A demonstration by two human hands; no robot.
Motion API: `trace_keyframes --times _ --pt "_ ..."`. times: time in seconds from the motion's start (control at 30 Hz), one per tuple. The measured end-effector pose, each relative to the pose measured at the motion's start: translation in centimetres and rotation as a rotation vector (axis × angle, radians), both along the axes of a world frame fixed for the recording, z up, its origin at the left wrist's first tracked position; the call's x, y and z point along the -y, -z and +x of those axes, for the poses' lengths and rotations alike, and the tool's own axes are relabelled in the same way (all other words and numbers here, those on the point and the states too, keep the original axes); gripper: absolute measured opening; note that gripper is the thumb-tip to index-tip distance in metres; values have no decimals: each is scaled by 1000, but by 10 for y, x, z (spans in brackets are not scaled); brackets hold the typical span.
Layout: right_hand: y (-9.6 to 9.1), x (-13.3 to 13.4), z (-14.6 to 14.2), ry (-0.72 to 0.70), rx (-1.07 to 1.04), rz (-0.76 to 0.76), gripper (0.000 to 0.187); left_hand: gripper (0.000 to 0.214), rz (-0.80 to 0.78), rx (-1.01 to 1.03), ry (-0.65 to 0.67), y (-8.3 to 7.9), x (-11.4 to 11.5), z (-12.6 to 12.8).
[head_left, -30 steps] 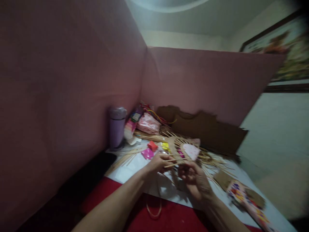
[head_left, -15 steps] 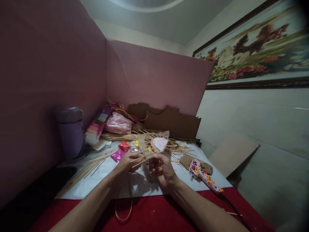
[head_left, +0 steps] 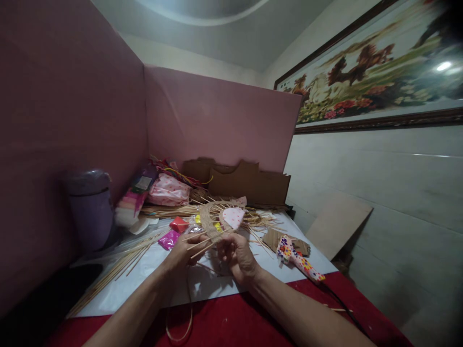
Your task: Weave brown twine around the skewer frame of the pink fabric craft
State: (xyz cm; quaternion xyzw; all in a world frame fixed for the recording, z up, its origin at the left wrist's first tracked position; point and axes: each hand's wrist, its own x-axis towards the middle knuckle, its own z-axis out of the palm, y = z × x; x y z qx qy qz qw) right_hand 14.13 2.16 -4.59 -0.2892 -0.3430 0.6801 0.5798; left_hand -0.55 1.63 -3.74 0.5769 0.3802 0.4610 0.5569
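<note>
Between both hands is a woven piece (head_left: 209,222): a curved band of twine over thin sticks that fan outward, with a pale pink patterned patch (head_left: 233,218) at its centre. My left hand (head_left: 188,248) grips its lower left side, fingers closed around the sticks. My right hand (head_left: 237,256) is closed at the lower edge of the band, fingertips pinched against it. A loop of twine (head_left: 190,315) hangs below my left hand over the red cloth. The fingertips of both hands are partly hidden.
A flower-patterned glue gun (head_left: 300,260) lies on cardboard at the right, its cord running forward. Thin sticks (head_left: 123,262) lie at the left. Red and magenta packets (head_left: 169,239) sit behind my left hand. A purple bin (head_left: 90,212) and cardboard (head_left: 249,180) stand farther back.
The camera view has turned slightly to the right, so everything appears shifted left. Both hands keep their hold on the woven piece, with little other visible movement.
</note>
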Motion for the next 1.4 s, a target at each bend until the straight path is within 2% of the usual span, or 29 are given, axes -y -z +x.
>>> trace_keyframes --times 0.23,0.57,0.87,1.4 --pt "1 1 0 13 9 -11 8 37 2 -7 -7 0 1 1" --pt "4 1 0 4 14 -34 10 33 4 5 7 11 -7 -2" --pt "5 0 1 5 -8 -36 9 33 -5 12 0 6 -1 0" --pt "5 1 1 18 -6 -37 9 31 12 9 9 7 -1 0"
